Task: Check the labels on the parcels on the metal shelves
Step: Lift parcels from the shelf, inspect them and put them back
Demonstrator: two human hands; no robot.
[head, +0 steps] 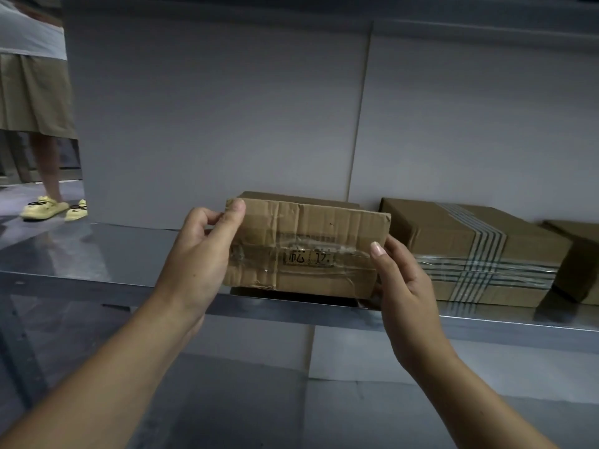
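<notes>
At the near edge of the metal shelf [97,254], left hand [201,254] and right hand [402,280] grip a tilted cardboard parcel [308,247] by its ends. Best held steady, thumbs clear of the handwritten label [309,257].

Writing shows on the cardboard parcel [308,241] at the front edge of the metal shelf [113,254]. Under clear tape on its facing side, a small framed mark holds two dark Chinese characters. The first looks like 松, the second is too blurred to read.
</notes>
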